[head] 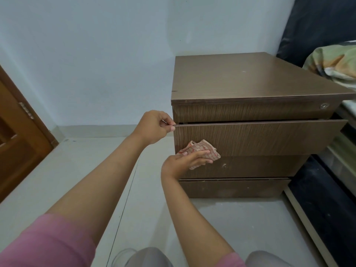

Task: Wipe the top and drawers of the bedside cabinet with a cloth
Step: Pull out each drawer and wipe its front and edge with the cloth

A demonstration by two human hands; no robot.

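A brown wooden bedside cabinet [250, 81] stands against the wall with its bare top in full view. Its second drawer [269, 137] is pulled out a little. My left hand [154, 127] pinches the top left corner of that drawer's front. My right hand [185, 161] presses a crumpled red-and-white checked cloth [202, 150] against the lower left of the same drawer front. Below it sit a third drawer front [260, 166] and a bottom one [231, 188], both closed. The top drawer front [250, 112] has a small lock at its right end.
A bed with a dark frame [323, 199] and patterned bedding [335, 62] flanks the cabinet on the right. A brown wooden door [17, 141] stands at the left. Pale floor tiles [77, 170] spread between the door and the cabinet. My knees show at the bottom edge.
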